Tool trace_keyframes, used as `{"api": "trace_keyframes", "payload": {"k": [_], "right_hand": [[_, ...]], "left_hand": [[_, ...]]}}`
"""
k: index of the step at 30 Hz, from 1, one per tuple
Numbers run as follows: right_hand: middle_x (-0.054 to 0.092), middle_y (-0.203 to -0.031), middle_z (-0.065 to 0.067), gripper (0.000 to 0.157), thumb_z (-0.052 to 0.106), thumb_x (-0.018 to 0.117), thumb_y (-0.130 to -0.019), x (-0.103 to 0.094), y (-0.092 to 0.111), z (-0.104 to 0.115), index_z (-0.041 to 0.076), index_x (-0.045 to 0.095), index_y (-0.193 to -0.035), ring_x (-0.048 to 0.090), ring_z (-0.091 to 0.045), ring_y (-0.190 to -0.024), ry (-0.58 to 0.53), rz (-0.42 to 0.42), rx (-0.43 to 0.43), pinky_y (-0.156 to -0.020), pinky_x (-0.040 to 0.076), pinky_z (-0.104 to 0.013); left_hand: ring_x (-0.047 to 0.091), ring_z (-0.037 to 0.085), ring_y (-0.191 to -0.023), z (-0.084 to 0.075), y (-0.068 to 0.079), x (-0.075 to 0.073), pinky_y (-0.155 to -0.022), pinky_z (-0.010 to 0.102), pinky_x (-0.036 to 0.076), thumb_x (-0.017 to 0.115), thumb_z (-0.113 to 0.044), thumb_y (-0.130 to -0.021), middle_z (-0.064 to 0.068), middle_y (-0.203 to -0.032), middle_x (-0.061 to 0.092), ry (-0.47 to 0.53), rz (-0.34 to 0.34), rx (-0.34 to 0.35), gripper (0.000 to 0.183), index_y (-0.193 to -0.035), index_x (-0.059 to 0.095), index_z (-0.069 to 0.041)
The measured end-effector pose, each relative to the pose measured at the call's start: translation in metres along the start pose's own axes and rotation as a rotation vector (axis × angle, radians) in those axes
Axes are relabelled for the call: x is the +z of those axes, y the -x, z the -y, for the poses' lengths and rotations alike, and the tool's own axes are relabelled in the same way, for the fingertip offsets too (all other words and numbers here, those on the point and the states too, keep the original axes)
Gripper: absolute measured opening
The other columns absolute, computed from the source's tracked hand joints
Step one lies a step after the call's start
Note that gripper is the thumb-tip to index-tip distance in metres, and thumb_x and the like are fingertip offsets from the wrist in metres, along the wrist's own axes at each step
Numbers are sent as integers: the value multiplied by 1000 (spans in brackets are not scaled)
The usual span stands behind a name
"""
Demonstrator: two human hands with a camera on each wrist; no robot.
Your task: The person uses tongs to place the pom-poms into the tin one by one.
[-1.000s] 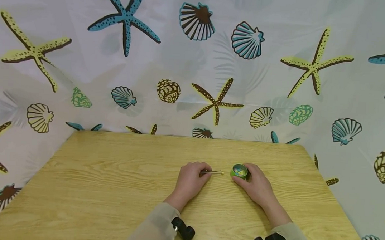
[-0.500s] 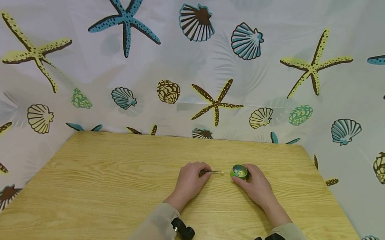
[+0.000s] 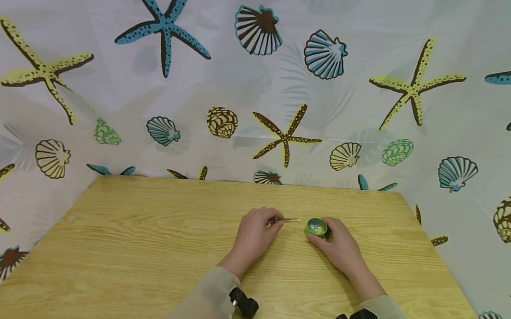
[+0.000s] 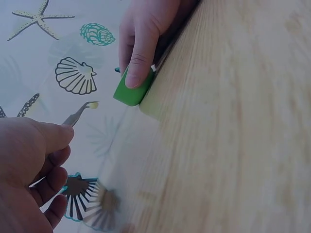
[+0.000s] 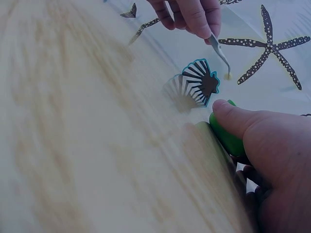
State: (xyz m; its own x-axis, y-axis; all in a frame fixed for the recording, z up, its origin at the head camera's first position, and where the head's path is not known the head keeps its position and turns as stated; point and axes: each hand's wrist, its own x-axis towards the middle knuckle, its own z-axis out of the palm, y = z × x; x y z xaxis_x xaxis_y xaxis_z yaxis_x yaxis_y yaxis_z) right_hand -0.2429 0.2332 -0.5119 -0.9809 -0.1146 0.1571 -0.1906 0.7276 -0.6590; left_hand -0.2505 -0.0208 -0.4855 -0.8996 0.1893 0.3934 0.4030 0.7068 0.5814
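Observation:
My left hand [image 3: 254, 233] pinches a pair of metal tweezers [image 4: 77, 115] with a bent tip. Between the tips sits a small pale yellow piece [image 4: 94, 105], held above the table and just left of a small round green tin [image 3: 315, 234]. Thumb and fingers of my right hand [image 3: 343, 246] grip this tin from its right side as it stands on the table. Inside it, several small yellow and blue pieces [image 3: 316, 227] show in the head view. Both wrist views see only the tin's green outer wall.
A light wood table [image 3: 149, 231] lies under both hands. Behind it and at its sides hangs a pale sheet [image 3: 224, 82] printed with starfish and shells. Each sleeve carries a black wrist camera mount [image 3: 244, 303].
My left hand has risen and moved slightly forward, bringing the tweezers and the yellow piece up and closer to the tin. The right hand and tin stay nearly still.

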Motion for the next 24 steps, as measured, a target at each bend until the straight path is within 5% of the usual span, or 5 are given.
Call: {"api": "trace_keyframes", "payload": {"k": [12,24], "right_hand": [[58,-155,-21,68,44,80,-103,-1,-1,-2,2,59,-152,55,-43,-144,-4,-6,1,-118,43,-63],[59,-154,-21,66,43,81,-103,0,-2,-1,2,61,-150,56,-42,-143,-9,-9,-5,-117,44,-63]], "left_hand": [[69,21,-100,-21,-9,2,-97,48,51,80,-21,-105,-2,-109,80,31,19,49,8,-112,83,-19],[65,20,-96,-27,-13,22,-90,48,51,81,-21,-104,-4,-107,80,27,46,14,9,-113,84,-20]]}}
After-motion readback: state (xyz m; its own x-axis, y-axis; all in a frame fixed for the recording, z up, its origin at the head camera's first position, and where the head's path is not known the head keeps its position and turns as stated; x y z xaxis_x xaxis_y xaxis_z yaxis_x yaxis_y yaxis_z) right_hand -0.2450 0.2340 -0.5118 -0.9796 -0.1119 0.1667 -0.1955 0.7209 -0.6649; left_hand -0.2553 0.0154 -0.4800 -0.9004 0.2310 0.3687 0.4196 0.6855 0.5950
